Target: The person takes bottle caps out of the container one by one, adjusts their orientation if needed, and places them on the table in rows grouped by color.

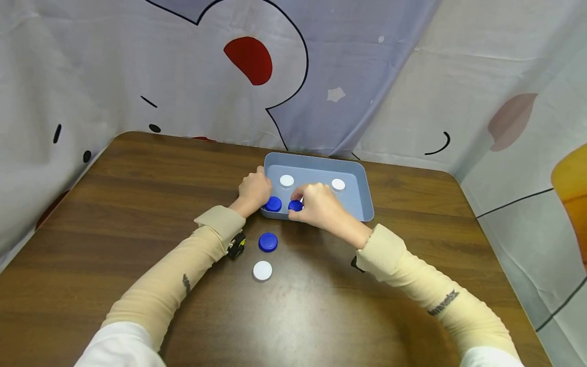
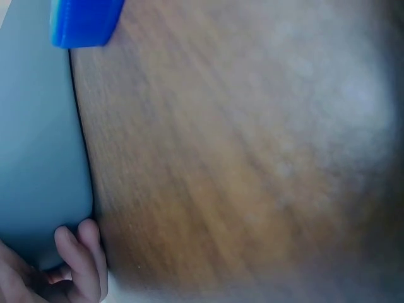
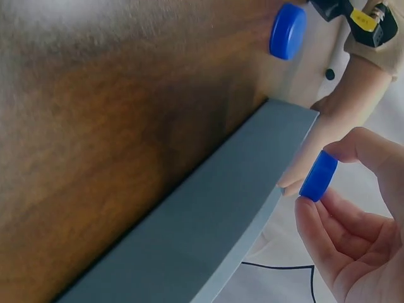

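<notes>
Over the front part of a grey-blue tray (image 1: 316, 162), my right hand (image 1: 318, 206) pinches a blue bottle cap (image 1: 295, 205) between thumb and fingers. The right wrist view shows this cap (image 3: 319, 175) held on edge, above the tray's rim. At the tray's left side, my left hand (image 1: 255, 191) grips the wall with curled fingers (image 2: 85, 265). Inside the tray, another blue cap (image 1: 273, 204) lies in the front left corner. Two white caps lie farther back, one left (image 1: 286, 181) and one right (image 1: 338, 184).
On the brown wooden table (image 1: 137, 219), a blue cap (image 1: 268, 242) lies in front of the tray, with a white cap (image 1: 262, 270) nearer me. A printed curtain (image 1: 183, 66) hangs behind the table and along its right side.
</notes>
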A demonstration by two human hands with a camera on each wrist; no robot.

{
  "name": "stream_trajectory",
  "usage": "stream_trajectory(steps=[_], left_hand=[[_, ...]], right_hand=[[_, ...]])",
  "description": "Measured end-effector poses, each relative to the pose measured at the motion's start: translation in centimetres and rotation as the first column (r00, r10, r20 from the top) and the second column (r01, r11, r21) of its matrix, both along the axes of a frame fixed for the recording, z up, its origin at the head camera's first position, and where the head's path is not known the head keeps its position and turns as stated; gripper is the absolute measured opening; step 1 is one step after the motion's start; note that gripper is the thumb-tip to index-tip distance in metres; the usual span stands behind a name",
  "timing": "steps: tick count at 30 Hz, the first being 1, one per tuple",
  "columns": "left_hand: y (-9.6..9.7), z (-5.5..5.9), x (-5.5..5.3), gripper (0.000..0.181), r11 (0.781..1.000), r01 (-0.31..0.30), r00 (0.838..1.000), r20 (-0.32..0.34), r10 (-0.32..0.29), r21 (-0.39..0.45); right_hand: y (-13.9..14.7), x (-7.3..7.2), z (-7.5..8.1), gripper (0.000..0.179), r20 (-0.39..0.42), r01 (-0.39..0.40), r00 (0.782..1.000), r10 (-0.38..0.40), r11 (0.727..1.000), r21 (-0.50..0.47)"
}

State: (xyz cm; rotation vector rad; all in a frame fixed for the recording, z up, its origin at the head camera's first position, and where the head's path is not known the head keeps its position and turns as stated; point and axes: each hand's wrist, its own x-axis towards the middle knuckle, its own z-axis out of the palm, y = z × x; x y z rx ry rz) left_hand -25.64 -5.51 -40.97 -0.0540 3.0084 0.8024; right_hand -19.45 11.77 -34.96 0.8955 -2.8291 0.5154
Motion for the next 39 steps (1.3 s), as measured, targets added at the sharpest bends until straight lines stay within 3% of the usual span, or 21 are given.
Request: stream_trajectory(steps=[14,39], left_hand=[[0.0,0.1,0.2,0.031,1.000,0.001,1.000,0.006,-0.001,0.005],[-0.1,-0.1,0.0,0.031,1.000,-0.004,1.000,-0.001,0.004,0.001]], right_hand=[[0.1,1.7,-0.6,0.020,0.061,0.008,0.998,-0.007,1.000,-0.018],[0.0,3.8,-3.4,0.020,0.078,-0.096,0.992,0.094,0.995,0.016]])
